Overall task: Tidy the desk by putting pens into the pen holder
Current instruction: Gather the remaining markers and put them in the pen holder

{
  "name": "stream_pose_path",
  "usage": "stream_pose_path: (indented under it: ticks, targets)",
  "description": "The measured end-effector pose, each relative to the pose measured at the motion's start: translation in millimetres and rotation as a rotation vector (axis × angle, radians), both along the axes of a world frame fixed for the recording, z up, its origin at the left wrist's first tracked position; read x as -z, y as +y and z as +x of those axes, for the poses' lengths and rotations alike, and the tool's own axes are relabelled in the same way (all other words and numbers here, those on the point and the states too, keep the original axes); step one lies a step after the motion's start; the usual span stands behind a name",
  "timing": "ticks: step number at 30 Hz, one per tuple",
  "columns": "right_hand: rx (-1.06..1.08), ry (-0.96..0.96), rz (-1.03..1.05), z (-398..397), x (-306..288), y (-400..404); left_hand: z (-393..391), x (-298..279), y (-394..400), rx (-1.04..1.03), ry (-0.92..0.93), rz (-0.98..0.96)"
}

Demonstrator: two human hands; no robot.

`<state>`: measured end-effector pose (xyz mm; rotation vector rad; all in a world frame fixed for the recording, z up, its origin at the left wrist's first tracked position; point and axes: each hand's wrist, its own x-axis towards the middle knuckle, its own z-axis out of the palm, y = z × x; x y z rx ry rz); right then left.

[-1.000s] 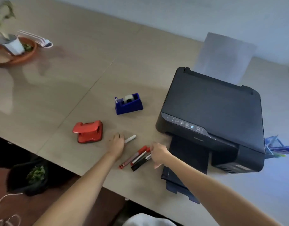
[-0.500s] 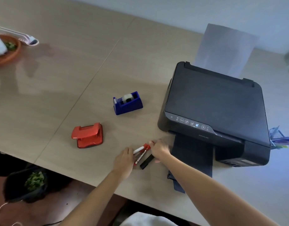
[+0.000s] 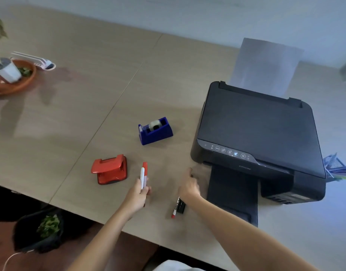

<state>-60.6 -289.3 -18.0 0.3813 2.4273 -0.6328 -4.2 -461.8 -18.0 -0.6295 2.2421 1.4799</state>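
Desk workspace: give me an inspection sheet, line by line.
Surface: wooden desk, seam down the middle.
Job's things: red and white pens in the left hand; red and black pens by the right hand; blue mesh pen holder behind the printer.
Clutter: red hole punch, blue tape dispenser, potted plant in dish.
Grips: left closed on pens; right unclear.
Cables: white cord below the desk edge.
Surroundings: pale wall.
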Motion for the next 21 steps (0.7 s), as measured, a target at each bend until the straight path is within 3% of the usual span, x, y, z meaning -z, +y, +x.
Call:
stream_pose_path:
  ticks: [6,10,14,16,21]
  targets:
    - [-0.069,0.022,-0.074,5,3,4,1,-22,9,-0.354,-0.025,0.400]
    - [-0.013,-0.042,-0.194,0,-13,16,4,-44,25,-0.460,0.022,0.499]
    - [0.059,0.101,-0.542,1,-68,38,2,-79,44,-0.408,0.129,0.508]
    - [-0.088,0.239,-0.703,9,-103,65,-4,-101,63,-0.380,0.180,0.523]
    - [-0.119,0.614,-0.809,21,-172,194,-34,-160,162,-0.125,0.260,0.701]
